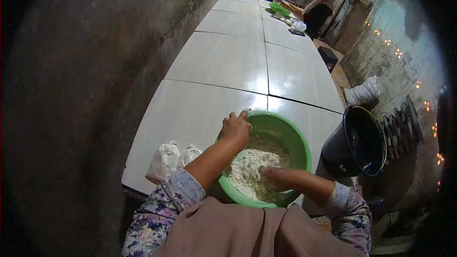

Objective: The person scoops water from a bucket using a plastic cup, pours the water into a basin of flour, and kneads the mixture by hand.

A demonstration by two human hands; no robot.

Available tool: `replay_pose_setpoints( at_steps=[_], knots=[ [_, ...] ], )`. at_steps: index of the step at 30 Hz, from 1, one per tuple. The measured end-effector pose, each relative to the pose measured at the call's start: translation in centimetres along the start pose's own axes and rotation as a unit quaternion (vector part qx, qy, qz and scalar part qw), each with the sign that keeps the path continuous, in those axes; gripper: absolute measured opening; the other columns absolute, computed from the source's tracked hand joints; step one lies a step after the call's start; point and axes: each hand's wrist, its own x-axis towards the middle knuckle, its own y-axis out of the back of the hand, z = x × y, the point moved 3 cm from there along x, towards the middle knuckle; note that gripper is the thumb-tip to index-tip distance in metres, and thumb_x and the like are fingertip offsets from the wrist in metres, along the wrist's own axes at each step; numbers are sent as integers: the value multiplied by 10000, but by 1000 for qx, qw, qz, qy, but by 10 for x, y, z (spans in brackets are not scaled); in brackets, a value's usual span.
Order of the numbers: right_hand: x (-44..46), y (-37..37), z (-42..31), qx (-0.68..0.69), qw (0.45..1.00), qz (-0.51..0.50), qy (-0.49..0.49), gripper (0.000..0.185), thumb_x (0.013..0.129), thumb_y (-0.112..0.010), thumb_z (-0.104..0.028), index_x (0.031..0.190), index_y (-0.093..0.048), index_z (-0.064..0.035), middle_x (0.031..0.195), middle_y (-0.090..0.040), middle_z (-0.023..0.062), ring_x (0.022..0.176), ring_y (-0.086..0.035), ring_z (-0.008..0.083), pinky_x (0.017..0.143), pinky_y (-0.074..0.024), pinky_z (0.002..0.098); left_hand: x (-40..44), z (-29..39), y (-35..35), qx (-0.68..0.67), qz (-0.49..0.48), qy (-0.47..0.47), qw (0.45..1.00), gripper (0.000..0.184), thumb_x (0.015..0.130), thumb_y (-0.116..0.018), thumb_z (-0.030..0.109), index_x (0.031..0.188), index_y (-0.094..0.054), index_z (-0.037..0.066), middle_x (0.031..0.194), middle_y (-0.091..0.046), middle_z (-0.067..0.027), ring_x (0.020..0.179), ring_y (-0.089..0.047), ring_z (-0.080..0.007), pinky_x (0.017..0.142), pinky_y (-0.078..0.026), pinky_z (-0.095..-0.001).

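Observation:
A green plastic basin [307,150] stands on the white tiled table close in front of me, holding a heap of pale, crumbly flour [250,164]. My left hand [235,131] reaches over the basin's left side and grips the rim at the far left, fingers curled on the edge. Inside the basin, my right hand [278,177] is down in the flour at the right; its fingertips are mostly buried, so their closure is hidden. Left of my left forearm, two clear plastic bags of white powder [165,159] stand on the table.
A large black bucket [340,157] stands right of the basin, by the table edge. The long white table [223,59] runs away along the wall. At its far end, another person [318,12] reaches toward a second green basin [280,9]. A white sack [364,91] lies at right.

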Motion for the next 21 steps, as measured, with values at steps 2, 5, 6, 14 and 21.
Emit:
replay_pose_setpoints(
  at_steps=[2,5,6,14,21],
  knots=[
    [11,13,-14,154,979,42,-125,482,875,-523,-129,1317,-377,-3,1056,-602,275,973,-618,416,850,-476,498,-2,2,3,-10,20,-1,1000,353,768,-598,-10,1019,-733,197,1372,-448,-43,1065,-518,-278,934,-464,-382],
    [24,28,-7,170,965,79,-185,285,872,-525,-111,1132,-560,-1,896,-640,236,849,-653,398,677,-520,460,-1,3,0,2,11,0,1000,344,772,-597,-5,1011,-735,200,1378,-440,-44,1068,-516,-284,939,-459,-389],
    [22,33,-2,169,965,80,-183,285,872,-525,-111,1132,-560,-1,896,-640,236,849,-653,398,677,-520,460,0,1,-1,-10,5,3,1000,342,772,-599,-4,1014,-735,196,1381,-436,-49,1071,-514,-286,941,-458,-395],
    [3,56,-28,-78,995,-68,3,607,822,-648,-227,1384,-445,-124,1445,-363,126,1259,-434,367,984,-456,478,-1,1,3,22,-23,-11,999,248,786,-650,124,1013,-732,180,1380,-412,-49,1087,-491,-275,922,-455,-377],
    [44,10,-3,-131,990,9,49,480,913,-505,-290,1362,-465,-126,1432,-399,142,1360,-298,367,1096,-254,578,-3,5,11,9,-40,-3,999,368,745,-660,24,1051,-724,218,1377,-419,-54,1089,-508,-288,967,-451,-395]
  ],
)
